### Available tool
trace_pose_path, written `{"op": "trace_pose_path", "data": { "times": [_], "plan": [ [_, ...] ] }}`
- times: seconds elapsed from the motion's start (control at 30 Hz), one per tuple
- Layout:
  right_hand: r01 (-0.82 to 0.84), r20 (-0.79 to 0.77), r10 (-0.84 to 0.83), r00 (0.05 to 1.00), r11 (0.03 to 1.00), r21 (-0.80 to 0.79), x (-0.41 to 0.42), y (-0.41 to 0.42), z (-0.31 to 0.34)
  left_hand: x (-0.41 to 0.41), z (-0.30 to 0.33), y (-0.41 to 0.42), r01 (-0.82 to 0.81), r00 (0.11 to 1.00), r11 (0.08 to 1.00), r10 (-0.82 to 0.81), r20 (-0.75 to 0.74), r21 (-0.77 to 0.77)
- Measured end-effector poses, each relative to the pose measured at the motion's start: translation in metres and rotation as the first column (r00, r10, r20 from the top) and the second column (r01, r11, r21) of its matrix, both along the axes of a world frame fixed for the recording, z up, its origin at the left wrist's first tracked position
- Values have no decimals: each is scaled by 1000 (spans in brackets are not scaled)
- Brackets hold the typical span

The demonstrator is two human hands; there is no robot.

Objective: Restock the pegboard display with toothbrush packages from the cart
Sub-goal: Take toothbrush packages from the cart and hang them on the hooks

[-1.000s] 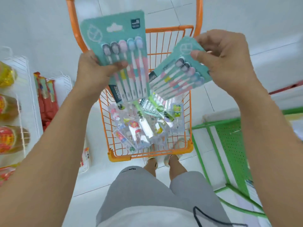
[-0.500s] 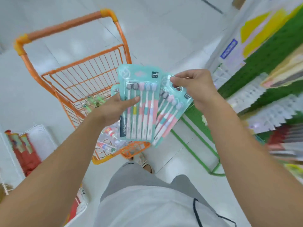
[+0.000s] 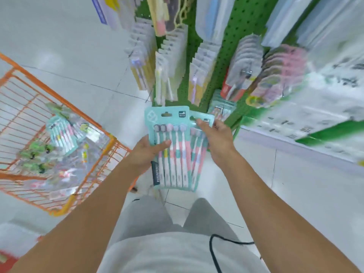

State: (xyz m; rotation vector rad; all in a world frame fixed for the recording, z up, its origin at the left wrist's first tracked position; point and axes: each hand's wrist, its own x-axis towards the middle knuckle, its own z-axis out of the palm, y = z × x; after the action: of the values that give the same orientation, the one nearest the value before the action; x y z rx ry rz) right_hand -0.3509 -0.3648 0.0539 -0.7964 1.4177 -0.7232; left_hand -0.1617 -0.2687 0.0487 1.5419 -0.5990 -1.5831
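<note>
Two teal toothbrush packs held in front of the green pegboard (image 3: 232, 62), the orange cart (image 3: 59, 123) to the left.

Left hand (image 3: 146, 152) clamps the front pack (image 3: 170, 146); right hand (image 3: 218, 137) pinches the rear pack (image 3: 199, 152). They look light, stiff and slick; best held near the hang hole.

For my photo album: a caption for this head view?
Both hands, left hand and right hand, hold teal toothbrush packs before the green pegboard.
</note>
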Motion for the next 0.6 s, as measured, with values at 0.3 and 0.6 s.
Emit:
{"op": "trace_pose_path", "data": {
  "times": [0.3,0.6],
  "plan": [
    [208,-71,-201,977,972,109,-57,14,-65,-22,-67,-46,100,981,985,-121,151,141],
    [237,-122,-220,968,959,156,-79,-85,-156,-47,-119,-99,99,949,966,-164,269,237]
  ]
}}
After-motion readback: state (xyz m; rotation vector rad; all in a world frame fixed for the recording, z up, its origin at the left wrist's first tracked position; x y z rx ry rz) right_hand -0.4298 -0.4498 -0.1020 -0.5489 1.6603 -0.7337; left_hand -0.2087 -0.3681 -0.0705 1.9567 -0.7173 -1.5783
